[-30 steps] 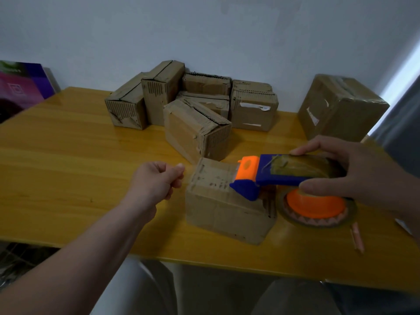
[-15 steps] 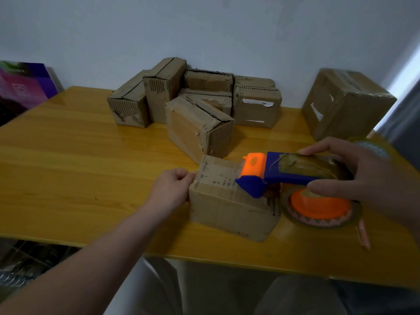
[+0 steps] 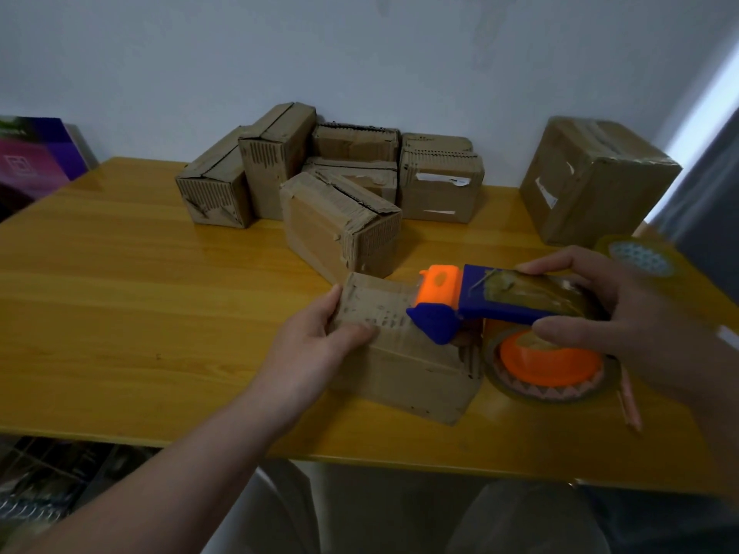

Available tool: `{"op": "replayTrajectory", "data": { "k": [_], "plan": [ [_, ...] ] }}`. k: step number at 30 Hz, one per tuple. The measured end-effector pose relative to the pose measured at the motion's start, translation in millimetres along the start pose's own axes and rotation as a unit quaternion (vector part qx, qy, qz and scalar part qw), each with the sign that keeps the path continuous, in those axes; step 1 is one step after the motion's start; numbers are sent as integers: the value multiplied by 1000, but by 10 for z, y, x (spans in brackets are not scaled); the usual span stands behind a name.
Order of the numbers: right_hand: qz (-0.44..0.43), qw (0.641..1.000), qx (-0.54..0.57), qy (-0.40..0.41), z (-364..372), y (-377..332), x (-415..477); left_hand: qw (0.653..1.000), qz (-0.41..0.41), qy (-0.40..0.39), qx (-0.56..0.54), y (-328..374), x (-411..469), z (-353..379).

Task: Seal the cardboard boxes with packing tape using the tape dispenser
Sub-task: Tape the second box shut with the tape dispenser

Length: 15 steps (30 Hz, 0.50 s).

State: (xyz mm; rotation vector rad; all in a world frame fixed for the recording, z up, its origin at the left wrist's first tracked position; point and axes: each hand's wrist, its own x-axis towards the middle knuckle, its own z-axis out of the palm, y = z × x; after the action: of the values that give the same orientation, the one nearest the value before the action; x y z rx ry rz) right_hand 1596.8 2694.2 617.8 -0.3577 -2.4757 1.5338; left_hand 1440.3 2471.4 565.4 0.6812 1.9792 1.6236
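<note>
- A wooden table point(image 3: 120, 313) is set against a pale wall point(image 3: 360, 54).
- A purple panel point(image 3: 36, 157) is propped at the table's left.
- Daylight point(image 3: 716, 94) is seen at its right.

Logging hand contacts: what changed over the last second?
The left hand, a loose fist before, moved right and gripped the small brown cardboard box at its left end. The right hand still holds the blue-and-orange plastic tape dispenser on it; the rear boxes stayed.

Dim, soft daylight comes from a bright strip at the far right, laying a pale sheen on the glossy tabletop point(image 3: 120, 281) and faint shadows beside the far cardboard boxes point(image 3: 440, 185). Wide-angle distortion bends the edges, and the near corners are blurred.
</note>
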Motion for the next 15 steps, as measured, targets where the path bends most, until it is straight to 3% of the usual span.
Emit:
{"op": "replayTrajectory", "data": {
  "k": [4,6,8,10,12,15],
  "plan": [
    [-3,1000,8,14,29,29,-16,998,-24,-63,17,14,7,-93],
    [-8,1000,15,17,58,38,-16,989,-9,-88,122,46,15,-161],
    [-16,999,22,21,103,53,-11,943,38,-67,323,57,59,-226],
    [-18,999,27,24,153,59,0,860,98,-59,498,71,109,-248],
    [-17,999,28,24,182,48,11,809,147,-100,561,98,150,-243],
    [-13,999,19,25,186,29,21,772,192,-134,591,96,196,-203]
  ]
}}
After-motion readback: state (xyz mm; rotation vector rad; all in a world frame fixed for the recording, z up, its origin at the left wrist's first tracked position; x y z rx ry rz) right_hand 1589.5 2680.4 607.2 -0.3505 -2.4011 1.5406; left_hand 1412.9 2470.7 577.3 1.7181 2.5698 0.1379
